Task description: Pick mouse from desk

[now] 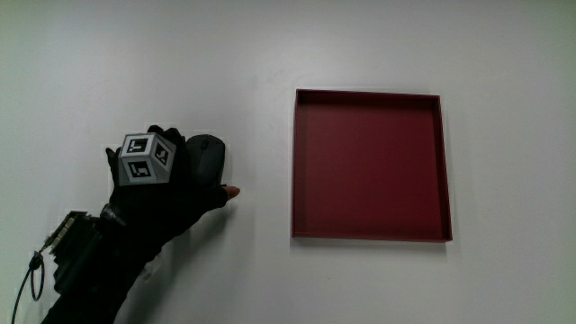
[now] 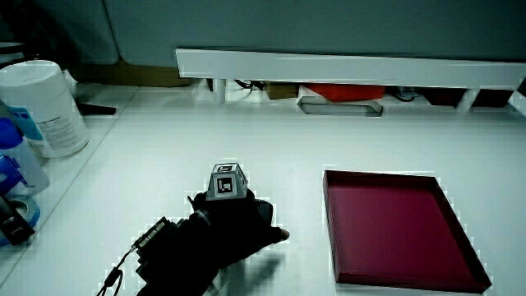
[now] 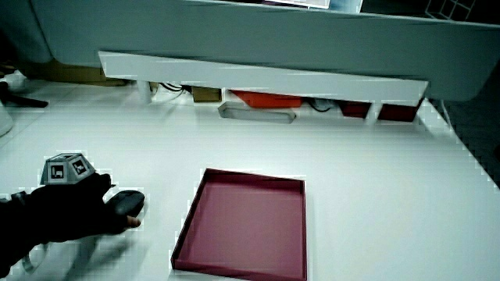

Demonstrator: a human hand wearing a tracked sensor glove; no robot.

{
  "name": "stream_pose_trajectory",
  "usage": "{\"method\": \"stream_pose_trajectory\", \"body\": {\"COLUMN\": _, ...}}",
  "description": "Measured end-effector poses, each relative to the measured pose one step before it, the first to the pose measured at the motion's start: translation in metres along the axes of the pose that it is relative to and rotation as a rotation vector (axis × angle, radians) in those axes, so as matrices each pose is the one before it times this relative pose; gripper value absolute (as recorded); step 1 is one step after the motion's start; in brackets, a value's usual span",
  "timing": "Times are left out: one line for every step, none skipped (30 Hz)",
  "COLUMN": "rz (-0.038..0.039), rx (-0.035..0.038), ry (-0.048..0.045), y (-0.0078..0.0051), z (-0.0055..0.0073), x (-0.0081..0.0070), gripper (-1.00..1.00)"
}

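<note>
A dark grey mouse (image 1: 209,155) lies on the white desk beside a shallow dark red tray (image 1: 369,94). The gloved hand (image 1: 171,184) rests over the mouse, with its fingers curled across the mouse's body. The bare thumb tip (image 1: 232,191) presses the side of the mouse nearer to the person. The patterned cube (image 1: 144,159) sits on the back of the hand. In a side view the mouse (image 3: 127,203) pokes out from under the hand (image 3: 74,207), still touching the desk. In a side view the hand (image 2: 230,226) covers the mouse almost entirely.
The red tray (image 2: 329,215) holds nothing. A white canister (image 2: 41,107) and a blue item (image 2: 12,177) stand at the table's edge. A low white partition (image 2: 345,66) closes the table's end, with a clear tray (image 2: 339,107) at its foot. A black device with cables (image 1: 67,247) rides on the forearm.
</note>
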Motion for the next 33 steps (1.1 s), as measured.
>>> {"method": "stream_pose_trajectory", "body": {"rz": -0.02615, "rx": -0.00014, "ry": -0.01275, "y": 0.00352, "z": -0.00242, "x": 0.00073, "gripper": 0.00}}
{"method": "stream_pose_trajectory", "body": {"rz": -0.03952, "rx": 0.00710, "ry": 0.04819, "y": 0.00556, "z": -0.00334, "x": -0.00185, "gripper": 0.00}}
{"method": "stream_pose_trajectory", "body": {"rz": 0.10755, "rx": -0.04466, "ry": -0.02246, "y": 0.00175, "z": -0.00209, "x": 0.00376, "gripper": 0.00}}
{"method": "stream_pose_trajectory", "body": {"rz": -0.11050, "rx": 0.05006, "ry": 0.02552, "y": 0.00869, "z": -0.00595, "x": -0.00401, "gripper": 0.00}}
{"method": "stream_pose_trajectory", "body": {"rz": 0.07703, "rx": -0.02843, "ry": 0.06423, "y": -0.00040, "z": 0.00307, "x": 0.01240, "gripper": 0.00}}
{"method": "stream_pose_trajectory", "body": {"rz": -0.00910, "rx": 0.00451, "ry": 0.02888, "y": 0.00244, "z": -0.00071, "x": 0.00411, "gripper": 0.00}}
{"method": "stream_pose_trajectory", "body": {"rz": -0.00910, "rx": 0.00451, "ry": 0.02888, "y": 0.00248, "z": -0.00060, "x": 0.00410, "gripper": 0.00}}
{"method": "stream_pose_trajectory", "body": {"rz": 0.02323, "rx": -0.01083, "ry": -0.01488, "y": 0.00327, "z": -0.00333, "x": 0.00086, "gripper": 0.00}}
{"method": "stream_pose_trajectory", "body": {"rz": 0.02323, "rx": -0.01083, "ry": -0.01488, "y": 0.00328, "z": -0.00331, "x": 0.00089, "gripper": 0.00}}
{"method": "stream_pose_trajectory", "body": {"rz": -0.00070, "rx": -0.00503, "ry": -0.00630, "y": 0.00475, "z": -0.00411, "x": 0.00004, "gripper": 0.00}}
{"method": "stream_pose_trajectory", "body": {"rz": 0.00007, "rx": -0.01612, "ry": -0.03047, "y": 0.00696, "z": -0.00736, "x": -0.00481, "gripper": 0.00}}
{"method": "stream_pose_trajectory", "body": {"rz": 0.01159, "rx": -0.00685, "ry": 0.01936, "y": 0.00252, "z": -0.00156, "x": 0.00428, "gripper": 0.00}}
{"method": "stream_pose_trajectory", "body": {"rz": 0.01159, "rx": -0.00685, "ry": 0.01936, "y": 0.00248, "z": -0.00146, "x": 0.00434, "gripper": 0.00}}
{"method": "stream_pose_trajectory", "body": {"rz": 0.01159, "rx": -0.00685, "ry": 0.01936, "y": 0.00244, "z": -0.00136, "x": 0.00440, "gripper": 0.00}}
{"method": "stream_pose_trajectory", "body": {"rz": 0.00018, "rx": -0.00444, "ry": 0.01138, "y": 0.00216, "z": -0.00090, "x": 0.00495, "gripper": 0.00}}
{"method": "stream_pose_trajectory", "body": {"rz": -0.02144, "rx": -0.01568, "ry": 0.02247, "y": 0.00180, "z": -0.00065, "x": 0.00493, "gripper": 0.00}}
{"method": "stream_pose_trajectory", "body": {"rz": -0.02144, "rx": -0.01568, "ry": 0.02247, "y": 0.00191, "z": -0.00051, "x": 0.00491, "gripper": 0.00}}
{"method": "stream_pose_trajectory", "body": {"rz": -0.01427, "rx": -0.00629, "ry": -0.01044, "y": 0.00196, "z": -0.00151, "x": 0.00480, "gripper": 0.00}}
{"method": "stream_pose_trajectory", "body": {"rz": 0.04950, "rx": 0.00375, "ry": 0.02096, "y": 0.00623, "z": -0.00643, "x": -0.00141, "gripper": 0.00}}
{"method": "stream_pose_trajectory", "body": {"rz": 0.02006, "rx": 0.02156, "ry": 0.00122, "y": 0.00320, "z": -0.00380, "x": 0.00133, "gripper": 0.00}}
{"method": "stream_pose_trajectory", "body": {"rz": -0.00639, "rx": -0.00006, "ry": 0.01829, "y": 0.00372, "z": -0.00330, "x": 0.00182, "gripper": 0.00}}
{"method": "stream_pose_trajectory", "body": {"rz": 0.01965, "rx": -0.02881, "ry": -0.01798, "y": 0.00479, "z": -0.00517, "x": 0.00006, "gripper": 0.00}}
{"method": "stream_pose_trajectory", "body": {"rz": -0.00220, "rx": 0.00918, "ry": 0.03295, "y": -0.00042, "z": 0.00093, "x": 0.00545, "gripper": 0.00}}
{"method": "stream_pose_trajectory", "body": {"rz": -0.01434, "rx": 0.01284, "ry": 0.01492, "y": 0.00576, "z": -0.00568, "x": -0.00021, "gripper": 0.00}}
{"method": "stream_pose_trajectory", "body": {"rz": 0.04369, "rx": -0.00856, "ry": -0.00858, "y": -0.00029, "z": -0.00001, "x": 0.00430, "gripper": 0.00}}
{"method": "stream_pose_trajectory", "body": {"rz": 0.01237, "rx": -0.00277, "ry": 0.01892, "y": 0.00337, "z": -0.00296, "x": 0.00191, "gripper": 0.00}}
{"method": "stream_pose_trajectory", "body": {"rz": 0.01050, "rx": 0.00722, "ry": 0.01646, "y": 0.00025, "z": 0.00001, "x": 0.00321, "gripper": 0.00}}
{"method": "stream_pose_trajectory", "body": {"rz": 0.00474, "rx": 0.01017, "ry": 0.01430, "y": 0.00139, "z": -0.00115, "x": 0.00139, "gripper": 0.00}}
{"method": "stream_pose_trajectory", "body": {"rz": 0.01644, "rx": -0.00795, "ry": 0.00819, "y": 0.00089, "z": -0.00082, "x": 0.00133, "gripper": 0.00}}
{"method": "stream_pose_trajectory", "body": {"rz": 0.00346, "rx": -0.00077, "ry": 0.00420, "y": 0.00205, "z": -0.00163, "x": 0.00037, "gripper": 0.00}}
{"method": "stream_pose_trajectory", "body": {"rz": 0.01581, "rx": -0.00070, "ry": 0.00084, "y": 0.00194, "z": -0.00244, "x": 0.00033, "gripper": 0.00}}
{"method": "stream_pose_trajectory", "body": {"rz": 0.00264, "rx": -0.00234, "ry": 0.00116, "y": 0.00351, "z": -0.00399, "x": -0.00056, "gripper": 0.00}}
{"method": "stream_pose_trajectory", "body": {"rz": 0.00730, "rx": -0.00351, "ry": 0.00116, "y": -0.00220, "z": 0.00244, "x": 0.00235, "gripper": 0.00}}
